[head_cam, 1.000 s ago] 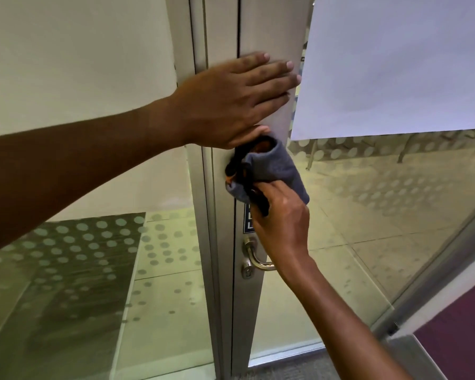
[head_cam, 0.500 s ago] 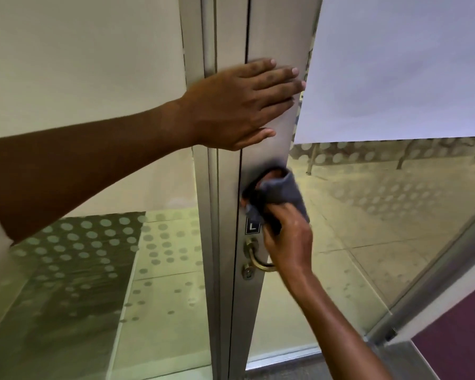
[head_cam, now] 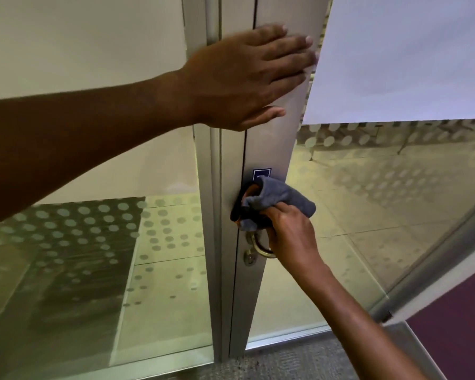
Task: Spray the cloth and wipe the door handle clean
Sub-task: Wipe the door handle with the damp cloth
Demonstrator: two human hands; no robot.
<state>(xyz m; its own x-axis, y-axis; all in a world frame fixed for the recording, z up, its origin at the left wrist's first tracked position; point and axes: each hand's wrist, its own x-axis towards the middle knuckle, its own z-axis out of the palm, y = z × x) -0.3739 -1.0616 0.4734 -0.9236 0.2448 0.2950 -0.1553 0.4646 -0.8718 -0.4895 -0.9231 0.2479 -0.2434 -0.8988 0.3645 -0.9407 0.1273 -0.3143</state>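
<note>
Against the metal door stile [head_cam: 269,149] I press my left hand [head_cam: 242,78] flat, fingers spread and holding nothing. Lower down, my right hand [head_cam: 291,237] has its fingers closed around the grey cloth [head_cam: 277,200], bunched over the top of the brass door handle [head_cam: 261,249].

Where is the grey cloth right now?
In the head view, the grey cloth is bunched in the right hand, pressed against the metal door frame just above the curved door handle, near the picture's middle.
</note>
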